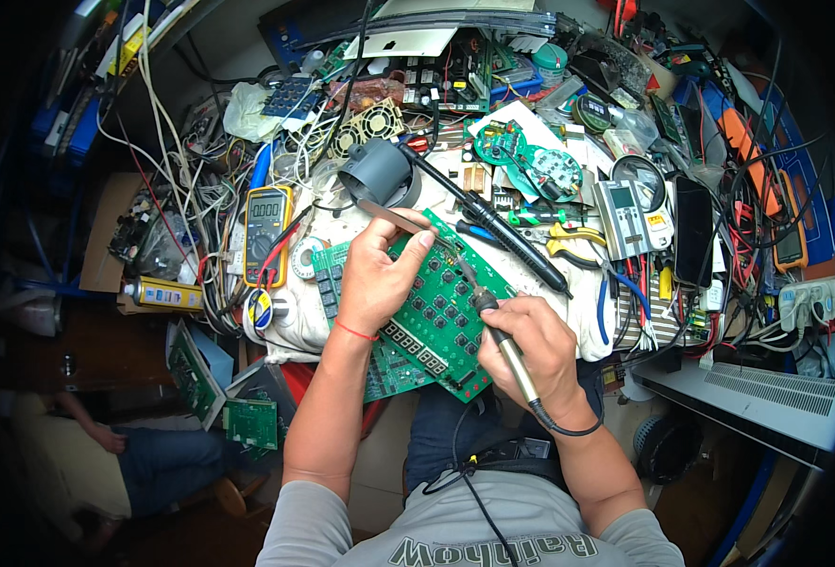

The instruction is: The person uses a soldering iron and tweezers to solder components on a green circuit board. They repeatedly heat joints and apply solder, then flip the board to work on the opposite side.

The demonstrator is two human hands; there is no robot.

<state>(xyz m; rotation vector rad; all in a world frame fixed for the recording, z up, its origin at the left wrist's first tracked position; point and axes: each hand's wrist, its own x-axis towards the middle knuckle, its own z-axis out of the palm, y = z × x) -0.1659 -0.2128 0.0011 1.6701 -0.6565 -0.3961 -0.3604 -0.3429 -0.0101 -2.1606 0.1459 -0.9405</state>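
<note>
A green circuit board (451, 317) with black push buttons and a row of digit displays lies tilted in front of me. My right hand (536, 350) is closed round a soldering iron (514, 367), whose tip points at the upper part of the board. Between the thumb and fingers of my left hand (384, 269) is a pair of brownish metal tweezers (389, 215), with its points toward the same spot. That hand rests over the board's upper left edge. Beneath lies a second green board (389, 378), partly covered. The exact contact at the iron's tip is too small to make out.
A yellow multimeter (266, 231) stands left of the boards. Beyond them are a grey round holder (380, 175) and a black tube-shaped tool (498, 231). Yellow-black pliers (576, 244) lie at right. Cables and electronic parts crowd the bench. Another person (106, 444) sits at lower left.
</note>
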